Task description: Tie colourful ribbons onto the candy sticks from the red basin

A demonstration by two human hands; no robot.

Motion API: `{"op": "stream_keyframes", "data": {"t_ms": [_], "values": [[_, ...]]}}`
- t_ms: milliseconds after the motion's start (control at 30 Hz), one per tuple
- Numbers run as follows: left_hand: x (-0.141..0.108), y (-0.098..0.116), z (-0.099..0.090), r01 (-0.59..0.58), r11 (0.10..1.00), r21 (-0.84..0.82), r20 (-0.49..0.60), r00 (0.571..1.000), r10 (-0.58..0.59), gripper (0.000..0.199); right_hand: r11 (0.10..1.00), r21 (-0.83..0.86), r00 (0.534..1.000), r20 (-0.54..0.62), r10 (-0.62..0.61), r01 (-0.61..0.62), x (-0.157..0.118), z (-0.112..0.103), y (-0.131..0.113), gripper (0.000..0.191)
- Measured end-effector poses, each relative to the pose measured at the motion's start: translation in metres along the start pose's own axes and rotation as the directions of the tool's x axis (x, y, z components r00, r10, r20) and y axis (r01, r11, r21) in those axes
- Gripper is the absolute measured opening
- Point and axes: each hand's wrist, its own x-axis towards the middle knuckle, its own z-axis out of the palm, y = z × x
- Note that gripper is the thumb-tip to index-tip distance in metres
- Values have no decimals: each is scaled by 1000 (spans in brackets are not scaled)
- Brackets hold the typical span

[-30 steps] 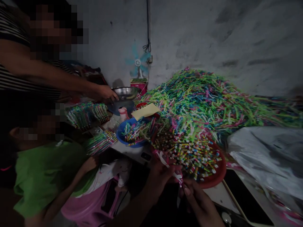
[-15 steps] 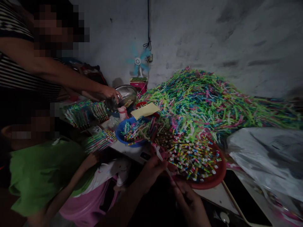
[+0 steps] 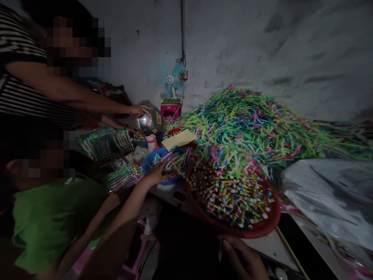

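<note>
My left hand (image 3: 157,174) reaches over the blue basin (image 3: 147,160), its fingers among ribboned sticks (image 3: 175,161); whether it grips one is hard to tell. Low in the picture, my right hand (image 3: 241,252) is closed below the red basin (image 3: 269,229). A small pale bit shows at its fingertips, too dim to make out. The red basin holds many short, colourful wrapped pieces (image 3: 233,194). Between the basins' near edges lies a dark phone-like object (image 3: 179,196).
A person in stripes tilts a metal bowl (image 3: 148,118) at the back left. Another in green (image 3: 55,217) sits at left. A ribbon heap (image 3: 250,120) lies behind the basins. A white plastic bag (image 3: 326,194) and a dark tablet-like object (image 3: 303,245) are at right.
My left hand has moved from the middle, where it held a pink and white strand, left to the blue basin. My right hand has shifted slightly lower. The other person's metal bowl has tipped further.
</note>
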Motion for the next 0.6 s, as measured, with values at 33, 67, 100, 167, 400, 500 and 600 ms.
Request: {"op": "stream_keyframes", "data": {"t_ms": [33,67,100,167,400,500,600], "values": [[-9,-3,6,-1,1000,17,19,1000,1,58,1000,12,1000,-10,4,-4,-1,1,0,26],[-17,-5,10,0,1000,25,29,1000,-1,47,1000,26,1000,-23,13,-13,-2,2,0,26],[-24,-7,13,2,1000,30,31,1000,-3,35,999,42,999,-35,25,-23,-3,3,0,27],[-30,-11,14,8,999,33,19,1000,-9,24,997,69,998,-51,46,-43,-4,3,-2,28],[-4,-22,3,50,999,-16,-150,987,-52,33,999,33,998,-41,38,-36,0,2,-4,30],[4,-15,11,41,999,2,-215,976,-40,33,1000,-9,1000,11,-3,3,0,4,-3,27],[6,1,25,24,999,27,-250,968,-17,34,999,-22,996,90,-25,27,-1,4,-2,23]]}}
